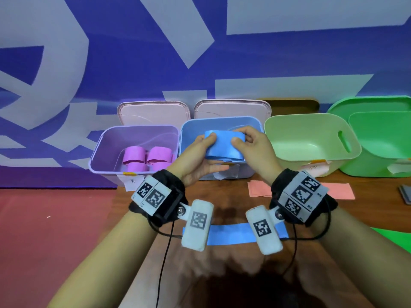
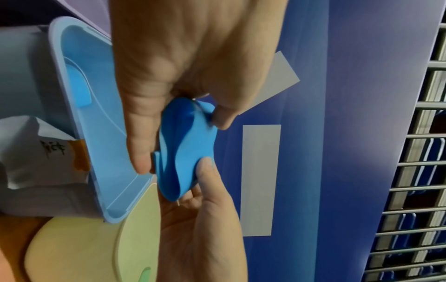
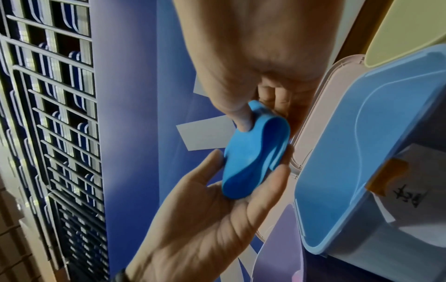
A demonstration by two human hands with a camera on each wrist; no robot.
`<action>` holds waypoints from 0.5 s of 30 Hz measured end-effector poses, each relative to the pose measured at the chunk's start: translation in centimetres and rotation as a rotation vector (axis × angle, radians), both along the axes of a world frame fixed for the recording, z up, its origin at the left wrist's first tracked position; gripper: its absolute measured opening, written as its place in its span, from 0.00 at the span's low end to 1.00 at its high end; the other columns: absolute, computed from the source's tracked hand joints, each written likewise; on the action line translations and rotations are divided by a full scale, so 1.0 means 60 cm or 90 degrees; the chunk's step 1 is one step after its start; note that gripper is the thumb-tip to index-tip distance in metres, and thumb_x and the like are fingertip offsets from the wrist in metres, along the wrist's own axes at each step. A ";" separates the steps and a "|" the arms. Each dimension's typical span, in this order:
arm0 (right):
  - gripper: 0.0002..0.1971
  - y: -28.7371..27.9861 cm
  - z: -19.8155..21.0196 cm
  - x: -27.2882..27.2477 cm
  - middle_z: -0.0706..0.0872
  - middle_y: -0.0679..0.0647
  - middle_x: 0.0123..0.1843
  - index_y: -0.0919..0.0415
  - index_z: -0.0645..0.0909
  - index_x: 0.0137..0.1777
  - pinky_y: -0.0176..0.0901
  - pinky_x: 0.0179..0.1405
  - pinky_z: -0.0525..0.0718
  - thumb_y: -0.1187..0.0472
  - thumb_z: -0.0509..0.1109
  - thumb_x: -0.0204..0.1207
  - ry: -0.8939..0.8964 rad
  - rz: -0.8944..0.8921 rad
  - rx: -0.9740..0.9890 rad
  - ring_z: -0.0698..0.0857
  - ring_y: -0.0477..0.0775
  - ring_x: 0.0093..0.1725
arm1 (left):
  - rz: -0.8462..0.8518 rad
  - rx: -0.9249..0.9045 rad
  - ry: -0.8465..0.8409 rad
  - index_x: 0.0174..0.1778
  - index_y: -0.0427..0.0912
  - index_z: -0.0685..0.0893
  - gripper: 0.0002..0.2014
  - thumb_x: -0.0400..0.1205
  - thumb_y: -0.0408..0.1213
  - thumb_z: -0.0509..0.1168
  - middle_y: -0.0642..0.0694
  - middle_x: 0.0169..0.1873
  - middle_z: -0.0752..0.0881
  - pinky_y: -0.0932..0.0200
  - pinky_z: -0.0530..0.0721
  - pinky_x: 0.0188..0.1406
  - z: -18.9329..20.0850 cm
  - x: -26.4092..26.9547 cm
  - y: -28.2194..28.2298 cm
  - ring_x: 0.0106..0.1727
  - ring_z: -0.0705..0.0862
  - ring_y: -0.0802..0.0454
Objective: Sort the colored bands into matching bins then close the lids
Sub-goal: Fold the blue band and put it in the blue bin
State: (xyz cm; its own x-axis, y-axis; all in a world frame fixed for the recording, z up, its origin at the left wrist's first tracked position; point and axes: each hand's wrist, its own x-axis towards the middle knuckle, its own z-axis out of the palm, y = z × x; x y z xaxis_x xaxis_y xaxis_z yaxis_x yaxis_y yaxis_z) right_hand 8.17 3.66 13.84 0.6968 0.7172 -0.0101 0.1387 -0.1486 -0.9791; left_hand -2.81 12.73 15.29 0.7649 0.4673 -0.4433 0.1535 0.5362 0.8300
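Note:
A blue band (image 1: 222, 145), bent into a flattened loop, hangs over the open blue bin (image 1: 222, 121). My left hand (image 1: 206, 150) pinches its left end, thumb on top and fingers underneath. My right hand (image 1: 242, 138) pinches the right end. In the left wrist view the left hand (image 2: 183, 141) grips the blue band (image 2: 190, 162) beside the blue bin (image 2: 96, 133). In the right wrist view the right hand (image 3: 260, 116) pinches the blue band (image 3: 253, 158). The purple bin (image 1: 100, 152) holds several pink bands (image 1: 134, 153). Another blue strip (image 1: 231, 234) lies flat on the table near me.
A pale yellow-green bin (image 1: 311, 121) and a green bin (image 1: 378, 165) stand right of the blue one. Two pink lids (image 1: 153, 112) lean behind the bins. Pink strips (image 1: 258, 188) lie on the wooden table (image 1: 222, 196). A dark object (image 1: 405, 193) sits at the right edge.

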 end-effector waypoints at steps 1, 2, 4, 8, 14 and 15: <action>0.07 0.003 -0.003 0.003 0.84 0.57 0.48 0.63 0.80 0.52 0.45 0.53 0.81 0.71 0.66 0.77 -0.001 -0.002 -0.003 0.83 0.50 0.48 | -0.001 0.003 0.001 0.68 0.40 0.69 0.15 0.88 0.41 0.54 0.38 0.64 0.80 0.51 0.89 0.46 -0.004 0.003 0.005 0.53 0.86 0.44; 0.07 0.006 -0.006 0.006 0.85 0.56 0.47 0.63 0.80 0.52 0.41 0.50 0.82 0.72 0.66 0.77 -0.002 -0.001 -0.003 0.84 0.47 0.45 | 0.010 0.012 0.003 0.68 0.38 0.69 0.15 0.87 0.39 0.55 0.37 0.64 0.80 0.52 0.89 0.45 -0.010 0.006 0.011 0.53 0.86 0.45; 0.08 0.012 -0.011 0.014 0.85 0.56 0.47 0.63 0.81 0.51 0.31 0.44 0.82 0.73 0.66 0.76 -0.001 0.011 0.000 0.84 0.35 0.38 | 0.041 0.048 0.016 0.68 0.36 0.70 0.14 0.86 0.34 0.57 0.36 0.66 0.79 0.53 0.90 0.42 -0.022 0.012 0.022 0.55 0.85 0.45; 0.10 0.026 -0.022 0.029 0.85 0.56 0.47 0.62 0.81 0.52 0.26 0.39 0.83 0.75 0.66 0.76 0.072 0.021 0.002 0.85 0.33 0.33 | 0.073 0.112 0.024 0.61 0.35 0.71 0.10 0.84 0.29 0.60 0.36 0.61 0.80 0.57 0.90 0.36 -0.046 0.023 0.037 0.50 0.86 0.46; 0.19 0.045 -0.031 0.060 0.85 0.51 0.46 0.59 0.78 0.65 0.28 0.42 0.85 0.75 0.65 0.77 0.090 0.064 -0.014 0.86 0.33 0.36 | 0.074 0.156 -0.002 0.51 0.40 0.73 0.05 0.83 0.28 0.62 0.43 0.51 0.82 0.61 0.89 0.34 -0.064 0.048 0.063 0.43 0.87 0.52; 0.20 0.049 -0.030 0.067 0.85 0.50 0.45 0.59 0.77 0.67 0.26 0.41 0.84 0.75 0.65 0.77 0.070 0.071 -0.025 0.85 0.32 0.35 | 0.074 0.156 0.005 0.52 0.39 0.73 0.06 0.83 0.28 0.62 0.43 0.51 0.82 0.61 0.89 0.33 -0.066 0.055 0.068 0.44 0.87 0.52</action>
State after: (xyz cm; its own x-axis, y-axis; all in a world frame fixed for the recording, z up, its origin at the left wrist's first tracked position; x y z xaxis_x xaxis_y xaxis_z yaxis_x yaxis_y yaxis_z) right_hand 12.19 6.61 12.03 0.6066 0.7871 -0.1118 0.0487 -0.1772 -0.9830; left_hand 0.48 16.79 11.33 0.6969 0.6454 -0.3126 0.1105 0.3341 0.9360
